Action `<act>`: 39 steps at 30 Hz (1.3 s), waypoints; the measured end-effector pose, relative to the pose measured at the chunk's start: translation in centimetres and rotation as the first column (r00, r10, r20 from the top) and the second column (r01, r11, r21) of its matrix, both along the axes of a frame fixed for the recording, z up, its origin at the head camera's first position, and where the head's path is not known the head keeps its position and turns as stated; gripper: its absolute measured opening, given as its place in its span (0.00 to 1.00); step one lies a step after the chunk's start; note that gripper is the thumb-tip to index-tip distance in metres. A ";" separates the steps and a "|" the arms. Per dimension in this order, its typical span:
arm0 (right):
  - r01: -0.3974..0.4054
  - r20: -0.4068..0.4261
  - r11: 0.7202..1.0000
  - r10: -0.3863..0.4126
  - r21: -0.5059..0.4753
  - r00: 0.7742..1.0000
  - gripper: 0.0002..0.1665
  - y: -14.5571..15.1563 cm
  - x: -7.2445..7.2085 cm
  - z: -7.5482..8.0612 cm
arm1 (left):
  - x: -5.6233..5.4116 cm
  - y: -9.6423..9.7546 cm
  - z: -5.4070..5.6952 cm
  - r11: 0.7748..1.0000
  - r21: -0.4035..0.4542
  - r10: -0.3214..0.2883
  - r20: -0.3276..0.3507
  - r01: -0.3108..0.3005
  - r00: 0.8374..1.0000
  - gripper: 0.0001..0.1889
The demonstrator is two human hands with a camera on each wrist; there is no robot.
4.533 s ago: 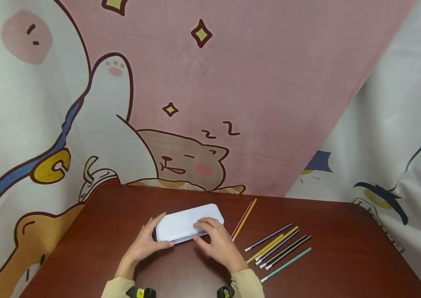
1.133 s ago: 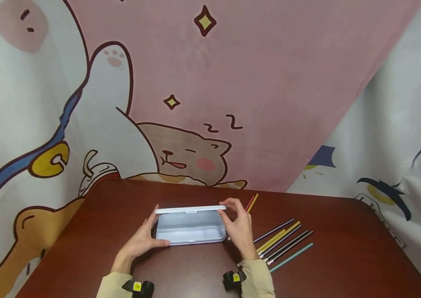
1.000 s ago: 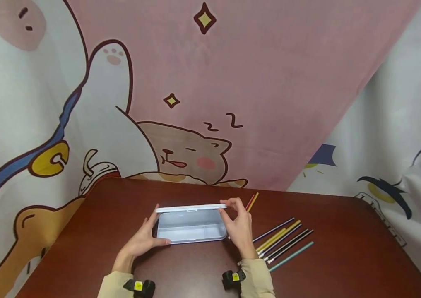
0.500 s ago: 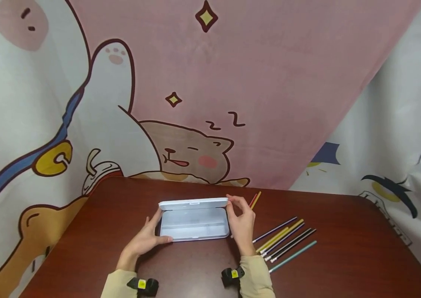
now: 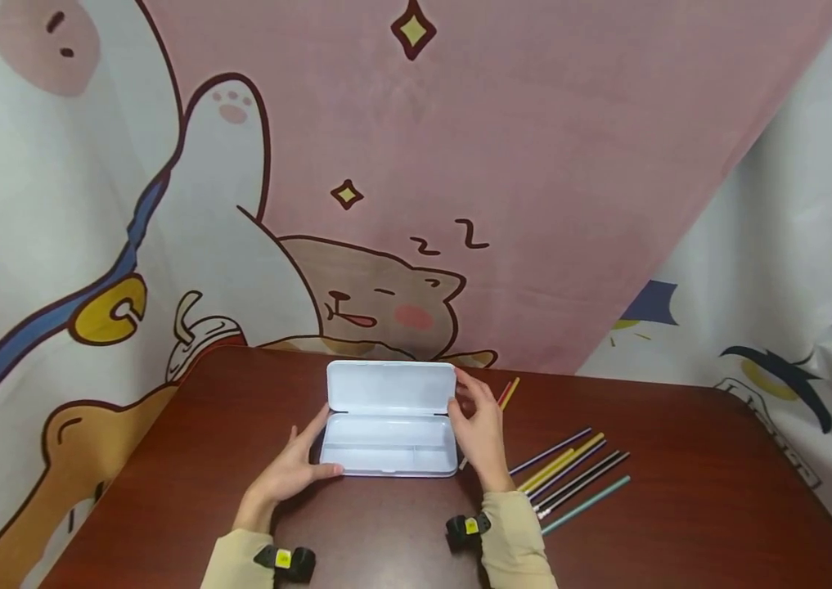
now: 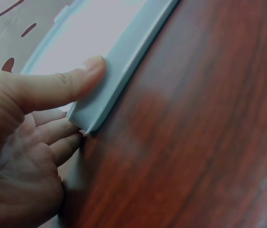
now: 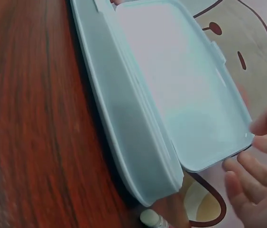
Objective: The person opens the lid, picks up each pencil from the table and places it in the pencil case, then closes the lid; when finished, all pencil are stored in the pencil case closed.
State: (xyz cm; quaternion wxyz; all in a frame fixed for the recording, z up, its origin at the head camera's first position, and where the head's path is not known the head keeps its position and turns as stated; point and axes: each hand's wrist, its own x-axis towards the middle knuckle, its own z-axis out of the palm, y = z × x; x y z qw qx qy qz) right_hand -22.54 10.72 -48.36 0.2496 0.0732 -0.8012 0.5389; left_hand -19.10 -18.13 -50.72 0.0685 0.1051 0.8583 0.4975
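Observation:
A white pencil case (image 5: 389, 473) lies on the table with its lid (image 5: 391, 388) raised nearly upright at the back. The tray inside is bare, with a long compartment and smaller ones at the front. My left hand (image 5: 289, 468) grips the left end of the case. In the left wrist view its thumb (image 6: 83, 80) presses the front wall while other fingers reach round the end. My right hand (image 5: 480, 429) holds the lid by its right edge. In the right wrist view those fingertips (image 7: 264, 124) meet the lid's outer corner.
Several pencils (image 5: 577, 466) in purple, yellow, black and teal lie to the right of the case. A red and a yellow pencil (image 5: 510, 393) lie partly behind my right hand. A cartoon-printed cloth (image 5: 570, 164) hangs behind the brown table (image 5: 187, 483).
The case was closed in the oldest frame. My right hand has lifted the lid and swung it back from low over the tray to nearly upright. The left hand keeps its place at the end.

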 end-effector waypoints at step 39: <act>-0.174 0.224 0.964 0.127 0.203 0.966 0.23 2.2 -0.3 -1.2 | -0.1 0.3 0.0 0.999 -0.050 0.012 -0.014 -0.013 1.000 0.48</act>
